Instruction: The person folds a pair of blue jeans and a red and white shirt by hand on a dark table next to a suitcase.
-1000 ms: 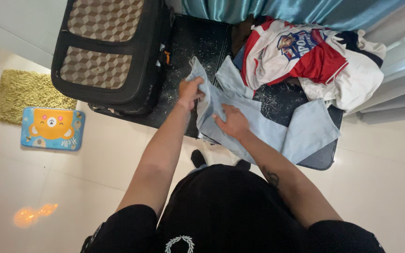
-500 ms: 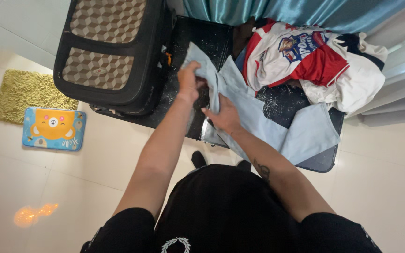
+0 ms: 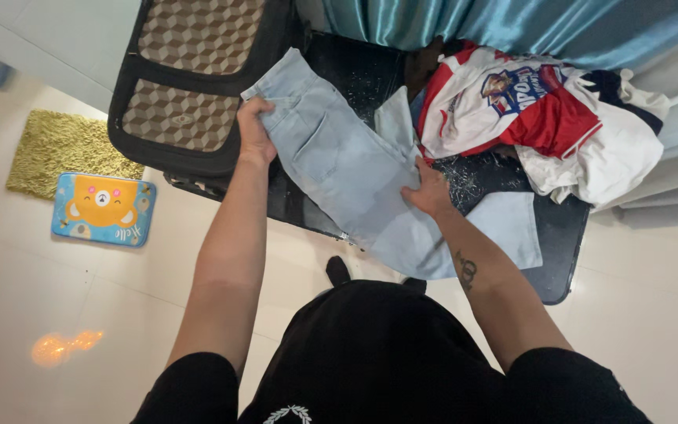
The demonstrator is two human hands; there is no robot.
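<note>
Both arms reach out: left hand [image 3: 254,129] grips one pale blue jeans [image 3: 339,169] near the suitcase [image 3: 190,78]; right hand [image 3: 431,193] pinches them.

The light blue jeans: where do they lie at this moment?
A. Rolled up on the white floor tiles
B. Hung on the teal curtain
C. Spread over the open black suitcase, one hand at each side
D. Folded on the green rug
C: the light blue jeans lie spread across the open black suitcase, with the left hand gripping the waist end and the right hand on the other side.
</note>
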